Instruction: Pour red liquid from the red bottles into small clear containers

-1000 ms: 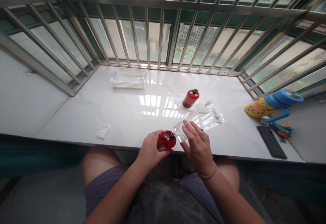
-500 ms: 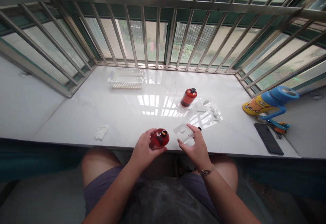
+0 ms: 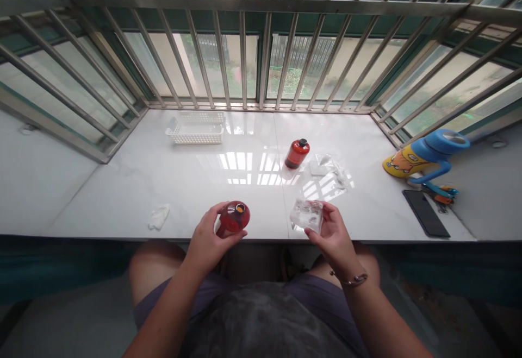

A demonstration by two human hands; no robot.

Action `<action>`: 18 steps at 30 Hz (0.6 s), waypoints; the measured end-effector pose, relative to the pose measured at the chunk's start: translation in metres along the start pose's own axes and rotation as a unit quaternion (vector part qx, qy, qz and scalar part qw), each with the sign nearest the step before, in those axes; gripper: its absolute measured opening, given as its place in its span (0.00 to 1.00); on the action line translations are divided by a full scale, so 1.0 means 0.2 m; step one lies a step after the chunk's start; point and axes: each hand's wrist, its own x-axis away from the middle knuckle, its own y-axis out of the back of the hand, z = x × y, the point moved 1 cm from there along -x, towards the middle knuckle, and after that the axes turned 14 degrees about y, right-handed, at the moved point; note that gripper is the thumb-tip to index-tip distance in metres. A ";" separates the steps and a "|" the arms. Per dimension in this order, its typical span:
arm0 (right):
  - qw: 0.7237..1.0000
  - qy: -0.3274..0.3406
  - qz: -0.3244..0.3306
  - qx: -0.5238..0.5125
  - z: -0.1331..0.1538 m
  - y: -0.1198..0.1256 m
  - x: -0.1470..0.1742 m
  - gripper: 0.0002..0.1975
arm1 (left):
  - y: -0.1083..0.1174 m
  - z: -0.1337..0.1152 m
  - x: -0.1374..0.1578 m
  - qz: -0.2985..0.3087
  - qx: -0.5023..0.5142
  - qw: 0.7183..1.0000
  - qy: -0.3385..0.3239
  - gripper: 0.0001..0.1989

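Note:
My left hand [image 3: 214, 233] is wrapped round a dark red bottle [image 3: 235, 218] near the counter's front edge. The bottle has no cap on, and its open mouth faces up toward me. Between the fingers and thumb of my right hand [image 3: 332, 227] is a small clear plastic box [image 3: 306, 215], held tilted; what is inside it I cannot make out. A gap of counter lies between the bottle and the box. Farther back stands a second red bottle [image 3: 297, 154] with a black top. Beside it lie clear plastic pieces [image 3: 326, 168].
A white perforated basket [image 3: 196, 129] sits at the back left. Crumpled white tissue [image 3: 159, 217] lies front left. On the right are a blue and yellow flask [image 3: 420, 154], a black phone [image 3: 425, 213] and keys [image 3: 443, 198]. Metal bars [image 3: 267, 64] close off the window behind the counter.
My hands have moved apart, the left one carrying the bottle leftward, the right one taking the clear box to the right. The box has been turned over to show another side.

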 end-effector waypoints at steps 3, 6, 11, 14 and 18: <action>1.000 -0.001 0.023 0.021 0.09 0.00 -0.04 0.34 | -0.02 -0.05 0.01 0.013 0.005 1.000 -0.022 0.37; 0.995 0.018 0.067 0.076 0.18 -0.01 -0.09 0.35 | -0.04 -0.11 0.02 0.030 0.002 0.998 -0.057 0.37; 0.979 0.064 0.134 0.140 0.31 -0.03 -0.18 0.36 | -0.06 -0.19 0.05 0.055 -0.015 0.993 -0.102 0.39; 0.968 0.096 0.164 0.163 0.37 -0.05 -0.23 0.37 | -0.06 -0.20 0.05 0.063 -0.021 0.991 -0.116 0.40; 0.953 0.145 0.192 0.184 0.42 -0.07 -0.28 0.39 | -0.05 -0.20 0.05 0.069 -0.025 0.990 -0.118 0.40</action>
